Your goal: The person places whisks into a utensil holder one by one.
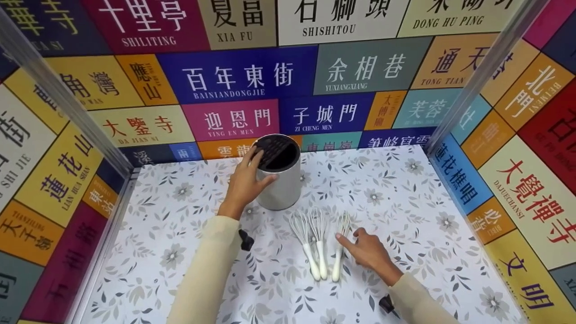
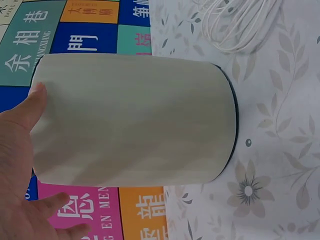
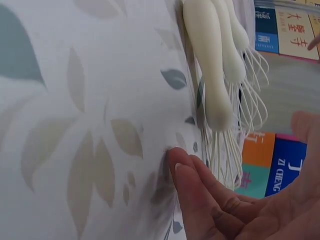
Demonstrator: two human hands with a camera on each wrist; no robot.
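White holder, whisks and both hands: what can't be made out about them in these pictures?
- Inside bottom of the white holder: head view, hidden by dark shadow and the slotted insert.
- Most of the whisks: left wrist view, cut off by the top edge.
- Whether the right hand touches the nearest whisk: head view, fingertips overlap its thin wires.
- Base of the left hand: left wrist view, cut off by the left edge.

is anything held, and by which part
The right hand, near the whisks, holds nothing; whether the left hand grips the canister by its rim is unclear.
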